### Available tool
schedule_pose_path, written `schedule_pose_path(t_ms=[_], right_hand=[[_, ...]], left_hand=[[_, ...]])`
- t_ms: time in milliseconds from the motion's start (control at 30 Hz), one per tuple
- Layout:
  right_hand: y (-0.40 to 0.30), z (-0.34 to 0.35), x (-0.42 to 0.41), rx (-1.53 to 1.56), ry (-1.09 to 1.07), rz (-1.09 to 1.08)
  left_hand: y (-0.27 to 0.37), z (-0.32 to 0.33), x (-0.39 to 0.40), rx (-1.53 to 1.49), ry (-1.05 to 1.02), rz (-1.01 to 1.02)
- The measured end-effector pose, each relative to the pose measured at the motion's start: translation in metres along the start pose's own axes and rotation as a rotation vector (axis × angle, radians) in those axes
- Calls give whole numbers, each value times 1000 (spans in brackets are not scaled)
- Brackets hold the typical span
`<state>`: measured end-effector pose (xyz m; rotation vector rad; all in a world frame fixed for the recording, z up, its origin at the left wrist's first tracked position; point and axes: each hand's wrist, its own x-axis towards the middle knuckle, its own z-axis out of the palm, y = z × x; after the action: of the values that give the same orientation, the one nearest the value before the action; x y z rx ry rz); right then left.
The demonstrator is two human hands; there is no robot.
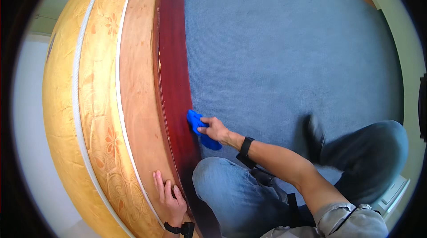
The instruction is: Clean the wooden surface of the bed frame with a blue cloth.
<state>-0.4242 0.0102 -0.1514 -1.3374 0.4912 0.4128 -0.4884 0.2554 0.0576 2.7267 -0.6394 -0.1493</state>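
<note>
A bunched blue cloth is gripped in my right hand. It presses against the dark red wooden side rail of a bed, close to the rail's lower edge, and its loose end hangs over the carpet. My left hand rests flat with fingers spread on the light wooden ledge of the bed frame, holding nothing. Both wrists wear black bands. Pale chips show along the rail's upper edge.
Beside the ledge lies a gold patterned mattress with white piping. Blue-grey carpet covers the floor to the right. My bent knee in jeans is near the rail. A white object stands by the pale wall at lower right.
</note>
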Motion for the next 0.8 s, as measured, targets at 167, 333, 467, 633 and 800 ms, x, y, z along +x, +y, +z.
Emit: schedule_pose_path(t_ms=[167, 333, 467, 633, 800], right_hand=[[-94, -50, 77, -29, 253, -520], [-141, -34, 113, 143, 300, -574], [-125, 1, 91, 143, 367, -626], [-10, 87, 0, -26, 541, -489], [90, 196, -217, -70, 217, 29]], left_hand=[[3, 10, 2, -24, 14, -64], [-7, 11, 2, -3, 53, 23], [-5, 5, -2, 12, 80, -17], [3, 4, 9, 25, 34, 27], [-2, 14, 3, -21, 89, 44]])
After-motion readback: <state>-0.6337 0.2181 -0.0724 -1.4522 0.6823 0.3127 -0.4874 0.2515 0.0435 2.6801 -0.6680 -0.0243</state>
